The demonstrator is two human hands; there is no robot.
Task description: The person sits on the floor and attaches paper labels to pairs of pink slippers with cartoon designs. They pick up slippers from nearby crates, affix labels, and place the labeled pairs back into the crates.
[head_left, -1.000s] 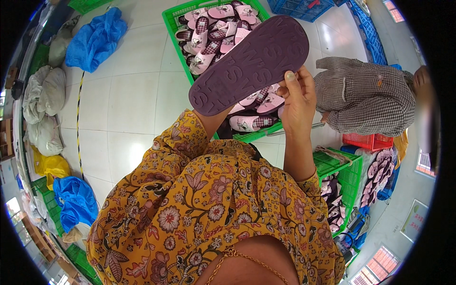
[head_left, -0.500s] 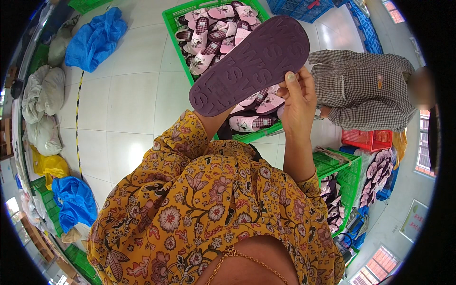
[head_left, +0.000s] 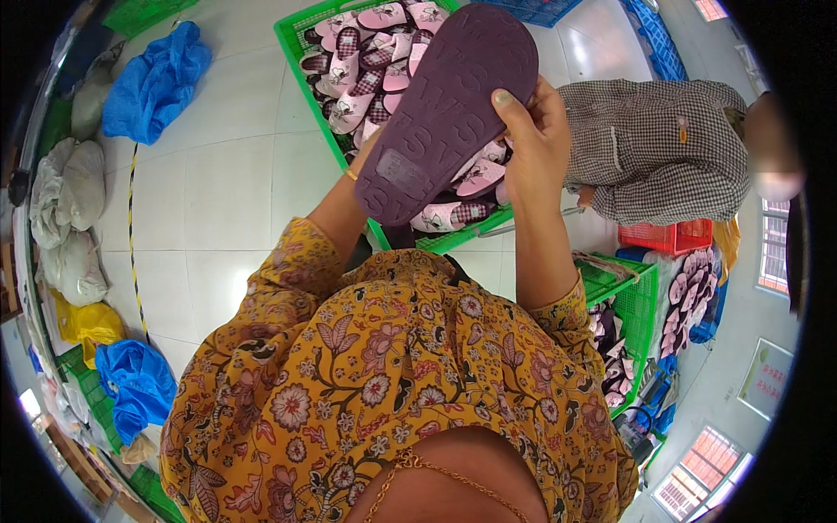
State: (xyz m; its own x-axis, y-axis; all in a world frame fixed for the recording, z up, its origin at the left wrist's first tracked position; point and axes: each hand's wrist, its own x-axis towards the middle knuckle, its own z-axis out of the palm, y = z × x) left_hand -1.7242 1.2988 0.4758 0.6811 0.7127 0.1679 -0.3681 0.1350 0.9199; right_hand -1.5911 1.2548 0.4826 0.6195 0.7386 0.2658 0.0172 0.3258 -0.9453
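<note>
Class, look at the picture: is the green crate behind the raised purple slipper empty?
No, the green crate holds many pink slippers, visible around the purple slipper that the right hand holds up.

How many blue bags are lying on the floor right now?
2. One blue bag lies at the upper left; the other blue bag lies at the lower left beside a yellow bag. More may be hidden behind the person.

Slipper (head_left: 449,109): dark purple, sole side up, embossed tread with a rectangular patch near the heel; held aloft and tilted, toe end upper right; above a green crate (head_left: 292,48) of pink slippers.
</note>
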